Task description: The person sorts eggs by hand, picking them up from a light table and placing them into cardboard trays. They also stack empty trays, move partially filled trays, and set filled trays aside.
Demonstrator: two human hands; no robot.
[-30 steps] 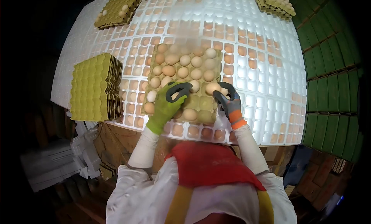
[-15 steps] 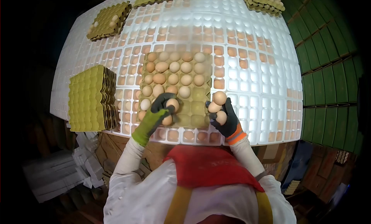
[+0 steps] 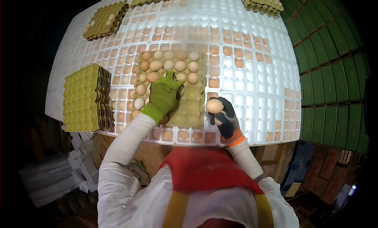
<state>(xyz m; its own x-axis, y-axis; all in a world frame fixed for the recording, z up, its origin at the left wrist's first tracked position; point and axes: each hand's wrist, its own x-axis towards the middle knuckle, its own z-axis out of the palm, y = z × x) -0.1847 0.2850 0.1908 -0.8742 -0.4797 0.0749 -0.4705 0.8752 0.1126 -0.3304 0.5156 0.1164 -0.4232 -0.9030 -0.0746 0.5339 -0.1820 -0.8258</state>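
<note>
A pulp egg tray (image 3: 191,106) lies in front of me, its upper rows filled with brown and cream eggs (image 3: 180,66) and its lower right cells bare. My left hand (image 3: 163,95), in a green glove, is over the middle of the tray, back turned up. Its fingers bend down among the eggs, and whatever they grip is hidden. Just right of the tray, my right hand (image 3: 225,119), in a dark glove with an orange cuff, is closed around eggs. One light-brown egg (image 3: 214,106) shows on top, with part of another egg (image 3: 217,121) below it.
White gridded trays (image 3: 246,96) cover the brightly lit table, many cells holding eggs. A stack of pulp trays (image 3: 80,100) stands at left. More pulp trays with eggs sit at back left (image 3: 103,25) and back right (image 3: 256,5). Green crates (image 3: 330,82) line the right side.
My left hand has moved up over the tray and turned its back upward, covering the egg it held. Three eggs showed at my right hand; two show now. The view has shifted slightly.
</note>
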